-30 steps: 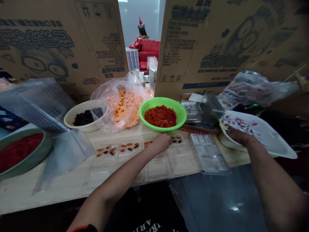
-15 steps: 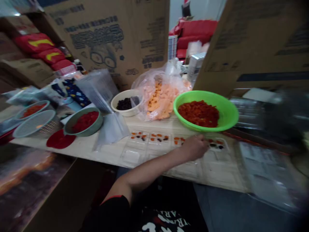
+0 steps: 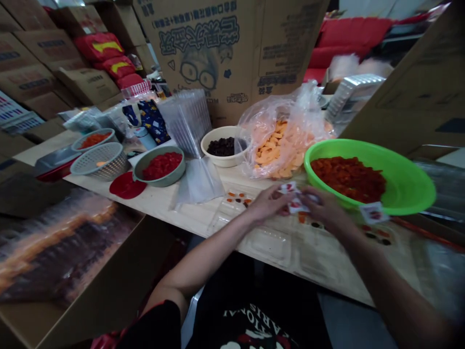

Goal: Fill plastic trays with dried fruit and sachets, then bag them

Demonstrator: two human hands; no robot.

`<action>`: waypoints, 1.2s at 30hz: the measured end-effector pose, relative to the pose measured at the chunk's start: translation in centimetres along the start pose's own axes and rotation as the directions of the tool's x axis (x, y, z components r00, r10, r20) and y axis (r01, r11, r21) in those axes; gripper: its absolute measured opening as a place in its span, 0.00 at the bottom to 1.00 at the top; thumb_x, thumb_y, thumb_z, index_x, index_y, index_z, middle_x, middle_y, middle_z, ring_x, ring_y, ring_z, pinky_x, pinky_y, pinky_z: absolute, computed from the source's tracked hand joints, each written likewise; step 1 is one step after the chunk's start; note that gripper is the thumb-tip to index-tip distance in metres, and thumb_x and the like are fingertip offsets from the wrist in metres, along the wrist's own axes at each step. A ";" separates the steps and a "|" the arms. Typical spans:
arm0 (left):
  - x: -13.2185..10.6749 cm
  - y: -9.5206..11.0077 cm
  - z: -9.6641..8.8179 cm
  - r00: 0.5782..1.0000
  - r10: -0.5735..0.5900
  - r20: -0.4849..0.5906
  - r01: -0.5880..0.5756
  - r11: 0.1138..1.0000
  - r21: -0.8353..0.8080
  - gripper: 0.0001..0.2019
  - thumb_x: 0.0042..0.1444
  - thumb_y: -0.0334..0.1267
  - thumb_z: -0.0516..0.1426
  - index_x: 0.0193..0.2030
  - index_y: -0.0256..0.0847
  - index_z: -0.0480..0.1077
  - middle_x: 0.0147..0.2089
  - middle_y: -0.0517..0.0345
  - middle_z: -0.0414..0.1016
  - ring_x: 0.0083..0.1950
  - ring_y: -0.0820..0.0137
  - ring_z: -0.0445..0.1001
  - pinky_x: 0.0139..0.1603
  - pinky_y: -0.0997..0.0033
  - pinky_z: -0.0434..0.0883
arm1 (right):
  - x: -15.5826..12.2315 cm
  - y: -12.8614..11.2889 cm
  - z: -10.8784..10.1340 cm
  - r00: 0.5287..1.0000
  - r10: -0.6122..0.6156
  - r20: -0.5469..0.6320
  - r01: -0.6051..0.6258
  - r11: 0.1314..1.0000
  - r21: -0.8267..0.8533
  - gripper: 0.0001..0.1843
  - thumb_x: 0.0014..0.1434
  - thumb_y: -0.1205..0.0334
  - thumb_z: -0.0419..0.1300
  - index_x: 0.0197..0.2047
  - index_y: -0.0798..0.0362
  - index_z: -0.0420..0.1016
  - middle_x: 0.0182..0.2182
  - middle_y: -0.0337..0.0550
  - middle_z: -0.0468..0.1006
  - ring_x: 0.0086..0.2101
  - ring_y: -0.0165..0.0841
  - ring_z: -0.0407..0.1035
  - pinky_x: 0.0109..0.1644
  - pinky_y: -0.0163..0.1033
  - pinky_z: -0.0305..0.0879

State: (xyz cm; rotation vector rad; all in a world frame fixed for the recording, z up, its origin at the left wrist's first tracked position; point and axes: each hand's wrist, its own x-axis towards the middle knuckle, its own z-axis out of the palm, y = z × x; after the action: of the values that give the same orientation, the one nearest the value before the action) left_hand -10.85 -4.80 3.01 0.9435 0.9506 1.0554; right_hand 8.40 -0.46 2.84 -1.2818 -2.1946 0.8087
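My left hand [image 3: 267,202] is closed around small white packets [image 3: 293,199] with red print, above the row of clear trays. My right hand [image 3: 323,206] meets it there, its fingers pinched at the same packets and somewhat blurred. Another white packet [image 3: 374,212] lies against the front rim of the green bowl [image 3: 410,169]. Orange and dark pieces fill compartments of the clear plastic tray [image 3: 278,242] and its neighbours, partly hidden under my hands. The green bowl holds dark orange-red pieces [image 3: 348,179].
Behind stand a plastic bag of pale orange slices [image 3: 276,148], a cream bowl [image 3: 209,154] of dark pieces and a grey-green bowl [image 3: 160,179] of red pieces. A grey colander [image 3: 98,162] and red lid [image 3: 128,185] sit leftward. Cardboard [image 3: 232,53] walls the back. An open box [image 3: 83,286] stands lower left.
My left hand has drawn back leftward from the right-hand tray and now holds packets. My right hand has come into view beside it. A packet now shows at the green bowl; the view has shifted.
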 end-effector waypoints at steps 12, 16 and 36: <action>-2.8 1.0 -16.8 0.853 0.170 -0.493 -0.063 0.972 0.225 0.13 0.41 0.42 0.65 0.20 0.38 0.68 0.20 0.66 0.66 0.25 0.76 0.65 0.29 0.76 0.63 | 7.4 -7.6 7.2 0.985 -0.019 0.169 0.123 0.764 -0.633 0.21 0.64 0.63 0.53 0.59 0.50 0.73 0.56 0.53 0.73 0.53 0.46 0.65 0.56 0.48 0.57; -5.8 1.1 -18.8 0.825 0.170 -0.538 -0.095 0.982 0.164 0.08 0.41 0.38 0.65 0.25 0.36 0.74 0.27 0.62 0.73 0.27 0.78 0.66 0.30 0.77 0.63 | 4.0 -10.2 10.2 0.980 0.024 0.200 0.122 0.719 -0.684 0.17 0.66 0.61 0.51 0.49 0.58 0.77 0.49 0.61 0.75 0.51 0.49 0.64 0.55 0.53 0.53; -10.2 0.9 -17.9 0.956 0.206 -0.209 -0.011 0.738 0.675 0.13 0.52 0.30 0.58 0.44 0.40 0.76 0.32 0.62 0.76 0.34 0.71 0.73 0.37 0.74 0.67 | 10.0 -6.7 9.7 0.958 0.233 0.168 -0.056 0.723 -0.688 0.20 0.57 0.67 0.57 0.53 0.61 0.73 0.50 0.63 0.76 0.51 0.52 0.69 0.54 0.51 0.60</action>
State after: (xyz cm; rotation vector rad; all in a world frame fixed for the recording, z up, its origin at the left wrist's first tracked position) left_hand -30.06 -11.58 0.17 1.4870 1.5850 0.9613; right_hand -6.55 3.37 1.60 -1.7889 -2.7555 0.1848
